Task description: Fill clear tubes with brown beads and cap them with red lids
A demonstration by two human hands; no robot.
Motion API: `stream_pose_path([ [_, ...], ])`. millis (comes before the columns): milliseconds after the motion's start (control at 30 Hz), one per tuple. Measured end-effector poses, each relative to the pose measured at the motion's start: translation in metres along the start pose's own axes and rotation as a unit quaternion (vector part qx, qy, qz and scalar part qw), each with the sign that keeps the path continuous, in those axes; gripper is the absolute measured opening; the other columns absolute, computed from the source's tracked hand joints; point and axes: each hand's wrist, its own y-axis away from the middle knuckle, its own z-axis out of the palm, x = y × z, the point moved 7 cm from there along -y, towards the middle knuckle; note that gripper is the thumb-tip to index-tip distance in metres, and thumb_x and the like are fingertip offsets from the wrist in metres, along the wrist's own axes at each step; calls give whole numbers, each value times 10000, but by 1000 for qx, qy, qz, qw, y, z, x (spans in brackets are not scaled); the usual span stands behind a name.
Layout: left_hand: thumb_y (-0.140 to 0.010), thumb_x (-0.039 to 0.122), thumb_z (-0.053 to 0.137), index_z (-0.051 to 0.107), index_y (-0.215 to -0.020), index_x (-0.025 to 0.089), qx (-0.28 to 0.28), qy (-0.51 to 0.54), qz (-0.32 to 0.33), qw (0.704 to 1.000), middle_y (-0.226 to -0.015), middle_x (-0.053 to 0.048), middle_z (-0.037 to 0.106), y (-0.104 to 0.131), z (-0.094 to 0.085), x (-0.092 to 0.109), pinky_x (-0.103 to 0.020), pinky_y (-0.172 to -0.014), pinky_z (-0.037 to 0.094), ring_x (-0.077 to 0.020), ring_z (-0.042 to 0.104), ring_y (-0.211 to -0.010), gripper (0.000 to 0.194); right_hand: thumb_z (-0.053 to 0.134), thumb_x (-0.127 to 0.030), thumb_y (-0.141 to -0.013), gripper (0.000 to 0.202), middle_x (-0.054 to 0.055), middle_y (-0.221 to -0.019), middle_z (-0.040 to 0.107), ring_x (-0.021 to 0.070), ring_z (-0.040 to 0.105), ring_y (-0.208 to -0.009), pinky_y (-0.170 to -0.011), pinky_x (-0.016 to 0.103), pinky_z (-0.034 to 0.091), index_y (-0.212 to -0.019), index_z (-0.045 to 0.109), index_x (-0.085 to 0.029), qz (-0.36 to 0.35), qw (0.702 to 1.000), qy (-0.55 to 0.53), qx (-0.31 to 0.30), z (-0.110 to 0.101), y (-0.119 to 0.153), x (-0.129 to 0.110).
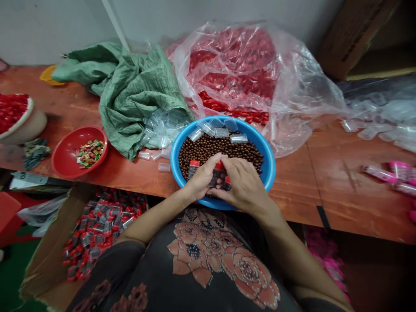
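My left hand (202,177) and my right hand (242,181) meet over the front of a blue basin (271,167). Their fingers curve round a clear tube with a red cap (217,175), filled with dark balls. Another red-topped tube (226,183) lies under my right hand, and a third (194,167) rests just left of my left hand. Brown balls (208,149) fill the basin. Several empty clear tubes (238,138) lie on the balls along the far side.
Behind the basin is a plastic bag of red pieces (234,65). Left are a green sack (130,86), loose clear tubes (162,125) and a red bowl of sweets (65,151). A carton of filled tubes (100,225) stands below. Pink-capped tubes (380,173) lie right.
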Motion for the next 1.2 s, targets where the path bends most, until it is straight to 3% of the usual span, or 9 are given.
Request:
stream_pose_path([
  [167,-910,450,437,535,-1301,198,11,13,19,1000,-573,63,451,4,3,-1,-180,-387,305,-75,389,-404,475,683,-425,-821,625,154,-1102,654,307,608,-995,-838,459,508,-1338,457,-156,-36,999,-29,18,0,-4,3],
  [367,-923,453,392,466,-1319,186,-16,-42,38,998,-596,54,464,10,3,-8,-196,-403,328,-95,399,-434,483,698,-475,-798,635,146,-1068,665,300,620,-996,-829,448,508,-1302,476,-161,-62,996,-29,64,0,6,-3],
  [500,-982,539,345,406,-1354,202,-29,-214,53,975,-786,-6,556,12,-6,-9,-281,-587,480,-143,537,-631,505,727,-568,-776,748,173,-1245,640,325,592,-1161,-951,507,493,-1359,483,-169,-14,997,-64,-46,5,18,9],
  [567,-992,525,377,404,-1367,202,-63,-362,100,925,-979,-63,591,16,-4,-3,-360,-793,513,-189,588,-853,495,733,-603,-768,734,152,-1319,625,312,586,-1208,-973,507,499,-1361,529,-220,-14,988,-112,-101,4,24,25],
  [667,-1011,416,396,531,-1264,165,-94,-574,173,795,-1141,-121,564,24,5,2,-438,-1007,426,-241,531,-1085,382,672,-540,-854,403,95,-1251,678,263,623,-1166,-995,486,500,-1160,688,-279,72,984,-162,-5,-13,26,87],
  [800,-990,360,469,656,-1165,171,-132,-723,193,650,-1083,-111,591,23,18,-1,-447,-983,427,-260,523,-1058,319,471,-407,-949,370,102,-1072,730,217,685,-948,-880,418,551,-1128,701,-178,366,910,-125,151,-18,39,210],
  [900,-989,380,481,714,-1088,183,-130,-763,218,594,-1012,-100,629,-1,29,12,-428,-922,454,-257,545,-990,322,461,-306,-904,385,154,-1117,728,235,674,-999,-913,410,526,-1122,713,-114,407,899,-98,130,-4,29,260],
  [1067,-969,184,463,653,-1232,122,-69,-788,300,533,-1199,-152,621,-81,53,48,-403,-952,466,-257,563,-1070,331,663,-240,-760,200,133,-922,757,239,681,-858,-861,360,494,-874,771,-116,396,912,-102,24,23,11,277],
  [1200,-926,80,453,624,-1274,129,-62,-812,295,500,-1198,-147,644,-129,57,52,-395,-968,468,-256,571,-1105,391,615,-305,-844,252,59,-690,708,170,633,-686,-742,281,473,-711,725,-120,381,914,-138,-17,34,15,270],
])
